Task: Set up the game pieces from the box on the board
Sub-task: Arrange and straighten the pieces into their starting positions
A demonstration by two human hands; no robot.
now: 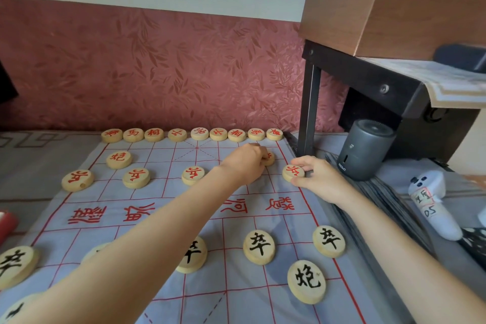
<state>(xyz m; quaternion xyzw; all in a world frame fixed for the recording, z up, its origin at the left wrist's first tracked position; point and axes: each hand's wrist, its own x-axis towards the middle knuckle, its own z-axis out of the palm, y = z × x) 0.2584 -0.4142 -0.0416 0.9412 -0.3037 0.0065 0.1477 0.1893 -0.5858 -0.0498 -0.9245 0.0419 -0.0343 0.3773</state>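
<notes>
**Both hands on red pieces at the board's far right**

Head view: A cloth board (236, 294) with red grid lines lies on a patterned grey surface. The left hand (244, 163) reaches across the board to its far right part, with its fingers (259, 156) curled round a red-lettered piece (269, 158). The hand covers most of that piece, so its character cannot be read; it looks to sit one line in from the board's right edge. The right hand (319, 179) is at the board's right edge, pinching a red soldier piece (293, 172) between thumb and fingers (306, 164); the piece lies flat on the edge line.

Along the board's far edge stands a row of nine red pieces (192, 134), side by side. Nearer than that row, on the board's left, lies a red cannon piece (119, 159). Three more red soldiers (136, 178) lie on the same line as the pinched one, the leftmost at the board's left edge. On the board's near half lie black-lettered pieces (259, 247), among them a black cannon piece (306, 281) near the right edge; the left forearm hides some of them in part.

Beyond the board's right edge stand a grey cylinder (365, 148) and a dark metal stand (310, 102), and a white controller (431, 202) with a handwritten label lies there.
</notes>
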